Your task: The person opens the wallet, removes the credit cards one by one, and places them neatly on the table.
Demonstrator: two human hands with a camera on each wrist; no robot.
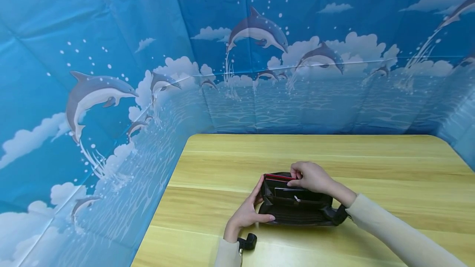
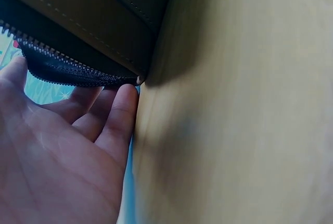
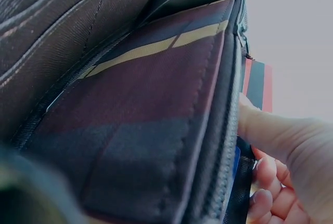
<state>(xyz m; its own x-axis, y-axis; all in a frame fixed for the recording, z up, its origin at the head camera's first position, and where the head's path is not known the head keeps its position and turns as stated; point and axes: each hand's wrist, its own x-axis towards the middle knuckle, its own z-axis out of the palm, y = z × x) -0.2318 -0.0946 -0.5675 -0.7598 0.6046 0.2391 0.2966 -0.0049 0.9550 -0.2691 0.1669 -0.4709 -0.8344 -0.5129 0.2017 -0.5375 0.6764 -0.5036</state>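
A dark long wallet [image 1: 304,213] stands spread apart on the table, its zipped middle pocket and slots facing up. My left hand [image 1: 246,213] holds its left end, thumb at the front flap and fingers along the back. In the left wrist view, the fingers of the left hand [image 2: 78,125] lie by the zipper [image 2: 78,70] at the wallet's end. At the back edge, my right hand [image 1: 313,178] pinches a red-and-black striped card [image 3: 260,86]. Its red edge shows left of the fingertips in the head view. The right wrist view has the thumb over the card's lower part.
The wallet rests on a light wood-grain table [image 1: 222,168]. A blue curtain [image 1: 178,106] printed with dolphins hangs behind and at the left. A black wrist camera [image 1: 248,242] sits on the left wrist, close to the tabletop.
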